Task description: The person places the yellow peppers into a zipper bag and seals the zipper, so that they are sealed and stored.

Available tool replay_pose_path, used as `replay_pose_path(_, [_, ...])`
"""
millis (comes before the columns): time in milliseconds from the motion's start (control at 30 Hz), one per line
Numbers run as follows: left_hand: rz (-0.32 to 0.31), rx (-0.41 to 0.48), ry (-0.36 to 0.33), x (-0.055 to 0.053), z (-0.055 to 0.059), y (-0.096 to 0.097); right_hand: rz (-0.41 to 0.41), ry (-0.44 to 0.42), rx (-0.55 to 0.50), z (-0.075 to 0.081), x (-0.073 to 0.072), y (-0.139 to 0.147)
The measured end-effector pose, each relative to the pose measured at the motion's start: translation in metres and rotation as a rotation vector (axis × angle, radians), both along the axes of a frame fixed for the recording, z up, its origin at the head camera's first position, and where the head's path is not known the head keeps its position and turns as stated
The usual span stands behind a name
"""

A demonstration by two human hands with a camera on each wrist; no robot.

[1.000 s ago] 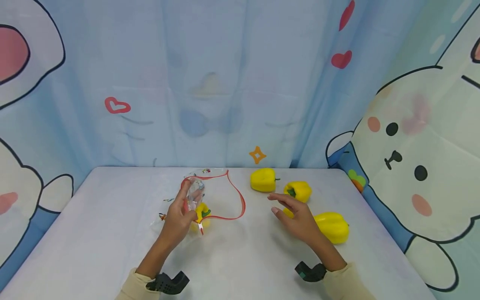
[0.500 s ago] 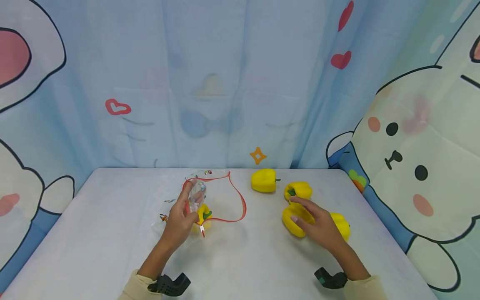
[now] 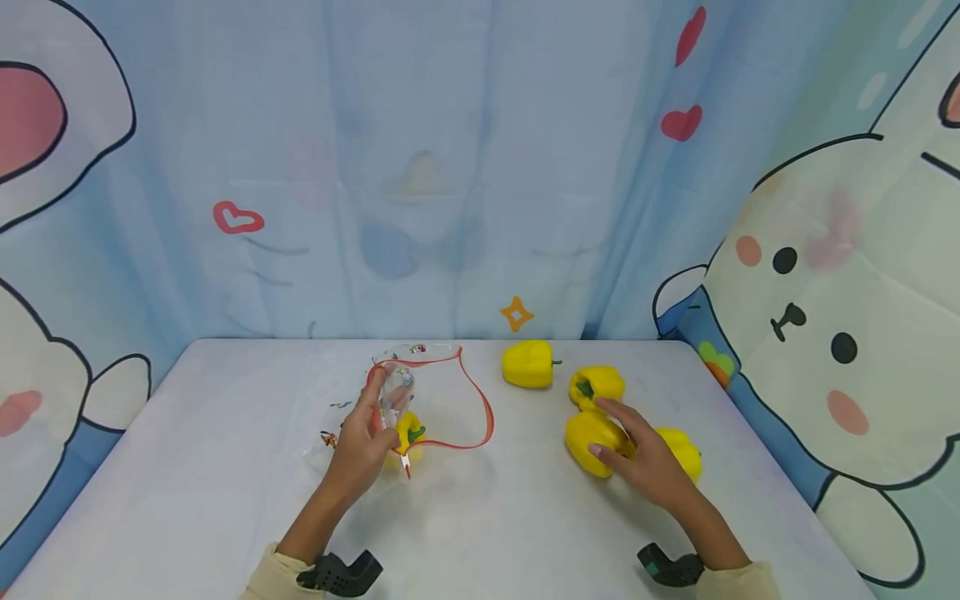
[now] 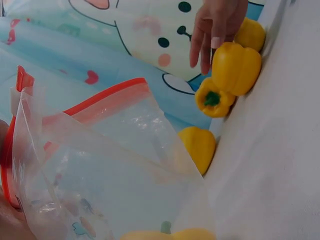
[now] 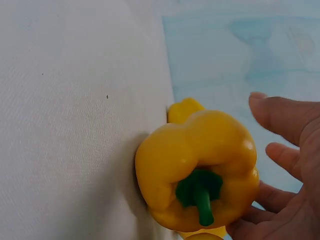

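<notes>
Fingers (image 5: 284,119) spread for apparent grasping, right hand (image 3: 651,467) should next close on yellow bell pepper (image 3: 588,443) right of red-rimmed clear plastic bag (image 4: 125,150) left hand (image 3: 358,457) pinches.

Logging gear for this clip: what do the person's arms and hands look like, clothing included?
Left hand and right hand are ungloved. Pale beige sleeves end near the wrists. Each wrist carries an angular black device; the right one shows a small green patch. No cables show.
</notes>
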State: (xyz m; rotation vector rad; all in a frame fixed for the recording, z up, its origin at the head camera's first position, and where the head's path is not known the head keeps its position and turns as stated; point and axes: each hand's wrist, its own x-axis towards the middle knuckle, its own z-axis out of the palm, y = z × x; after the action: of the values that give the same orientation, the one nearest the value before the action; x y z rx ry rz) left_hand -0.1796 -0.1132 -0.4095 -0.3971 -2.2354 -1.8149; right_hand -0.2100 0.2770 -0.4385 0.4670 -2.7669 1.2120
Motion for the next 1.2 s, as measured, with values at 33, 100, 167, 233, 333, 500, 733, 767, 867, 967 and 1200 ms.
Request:
replay_pose_path(33, [-0.001, 0.0, 0.003, 0.0, 0.0, 0.0, -0.007, -0.008, 0.013, -0.001, 0.0, 0.0])
replay_pose_path(100, [0.0, -0.003, 0.008, 0.0, 0.0, 0.0, -0.017, -0.028, 0.036, -0.001, -0.001, 0.0])
replay_pose_path(167, [0.002, -0.006, 0.01, 0.0, 0.0, 0.0, -0.029, -0.058, 0.059, 0.0, 0.0, 0.0])
replay_pose_path(233, [0.005, -0.011, 0.011, 0.0, -0.001, 0.0, -0.038, -0.083, 0.081, 0.001, 0.0, -0.001])
replay_pose_path(333, [0.005, -0.013, 0.013, 0.0, -0.001, 0.0, -0.042, -0.117, 0.104, 0.002, -0.001, -0.003])
replay_pose_path(500, [-0.006, 0.0, 0.018, 0.0, -0.001, -0.001, -0.029, -0.15, 0.15, 0.003, -0.002, -0.005])
replay_pose_path(733, [-0.028, 0.028, 0.016, 0.0, -0.003, -0.002, -0.03, -0.156, 0.215, 0.005, -0.004, -0.01])
replay_pose_path(767, [-0.035, 0.034, 0.013, 0.001, -0.003, -0.002, -0.038, -0.164, 0.225, 0.006, -0.004, -0.01])
replay_pose_path(867, [-0.042, 0.035, 0.012, 0.001, -0.005, -0.001, -0.056, -0.175, 0.249, 0.007, -0.004, -0.012])
replay_pose_path(967, [-0.032, 0.022, 0.024, 0.001, -0.005, -0.001, -0.055, -0.165, 0.244, 0.006, -0.004, -0.013])
replay_pose_path(1200, [-0.046, 0.017, 0.04, -0.001, -0.004, -0.003, -0.03, -0.129, 0.15, 0.001, -0.004, -0.018])
